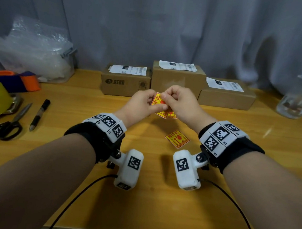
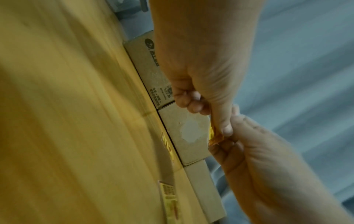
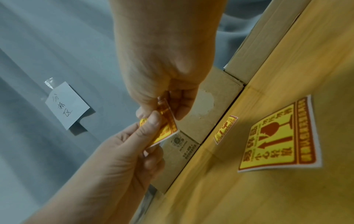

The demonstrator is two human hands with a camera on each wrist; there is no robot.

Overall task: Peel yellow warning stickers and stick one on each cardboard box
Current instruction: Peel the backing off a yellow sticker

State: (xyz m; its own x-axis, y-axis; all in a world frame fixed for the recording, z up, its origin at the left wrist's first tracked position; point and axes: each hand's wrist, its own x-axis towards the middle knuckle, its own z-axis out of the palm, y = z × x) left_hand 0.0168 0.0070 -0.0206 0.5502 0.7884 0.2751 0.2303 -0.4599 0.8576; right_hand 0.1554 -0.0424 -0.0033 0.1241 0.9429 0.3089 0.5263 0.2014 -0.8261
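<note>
Careful, your biggest risk is the freed film curling back and sticking to itself or to your fingertips, since both grips crowd one small corner of the sticker (image 1: 158, 104). Pull too fast and the yellow layer may tear, or the white backing may split and come away with it. It also looks possible that more than one sticker is pinched there; I cannot tell from the head view.

Both hands are raised above the desk (image 1: 157, 198) at centre frame, in front of the middle cardboard box (image 1: 177, 80). Your left hand (image 1: 141, 105) holds the sticker narrowly between thumb and forefinger; your right hand (image 1: 180, 103), fingers curled tight, pinches its upper edge. Two spare stickers lie on the desk: one (image 1: 177, 139) lower centre, one (image 1: 172, 115) under your hands. No box shows a yellow sticker yet.
</note>
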